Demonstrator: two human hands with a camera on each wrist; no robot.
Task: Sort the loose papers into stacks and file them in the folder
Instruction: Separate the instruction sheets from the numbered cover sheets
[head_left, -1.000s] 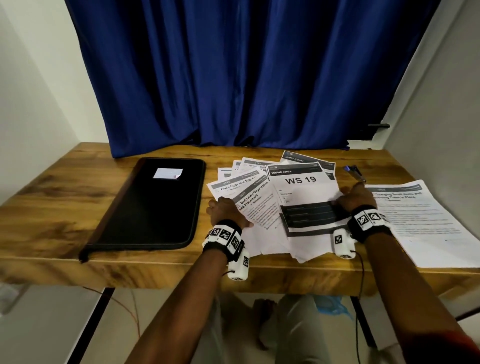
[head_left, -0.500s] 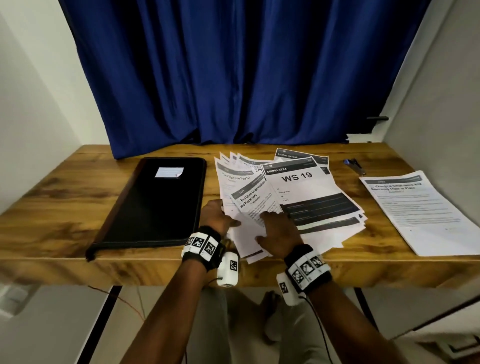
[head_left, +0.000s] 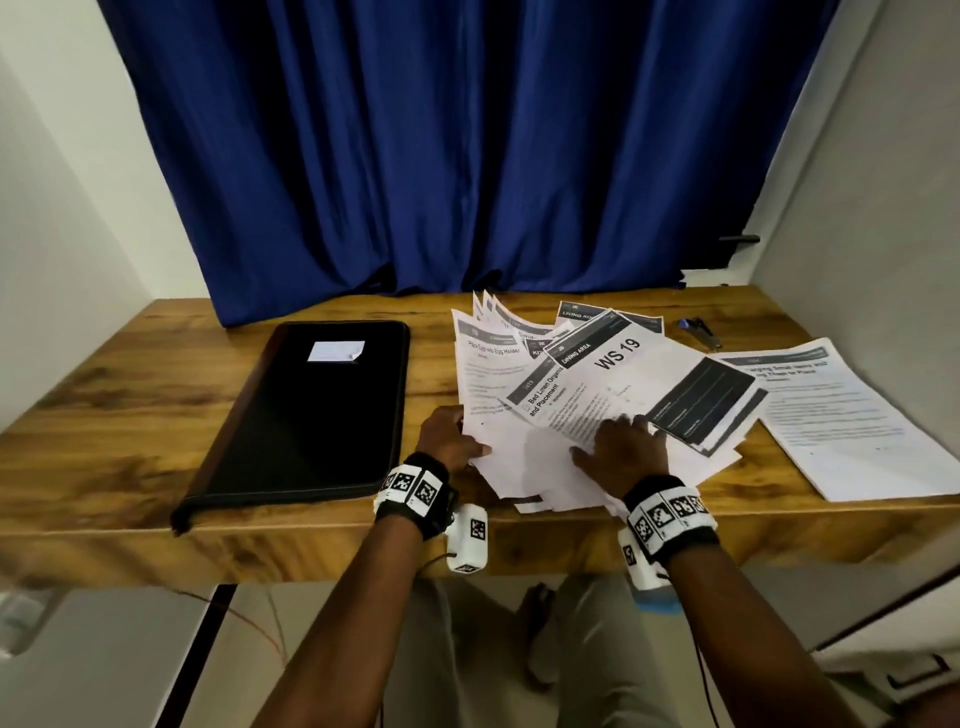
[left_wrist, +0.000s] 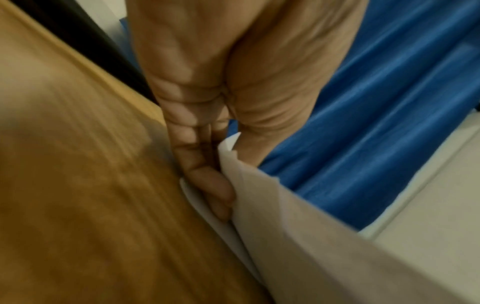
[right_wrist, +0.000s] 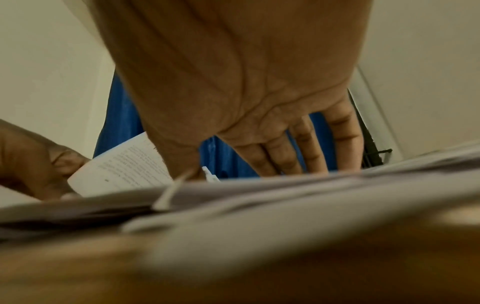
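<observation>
Reading both hands on the fanned paper pile (head_left: 582, 405): left hand (head_left: 447, 439) pinches its left edge, right hand (head_left: 626, 449) lies flat on top. Closed black folder (head_left: 306, 415) lies left of the left hand, long axis running away from me.

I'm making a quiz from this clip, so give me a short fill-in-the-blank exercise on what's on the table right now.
1. The black folder lies closed, to the ____ of the loose papers.
2. The top sheet's large print reads WS ____.
3. The left hand grips the pile's ____ edge, while the right hand rests on top.

Missing words: left; 19; left
</observation>
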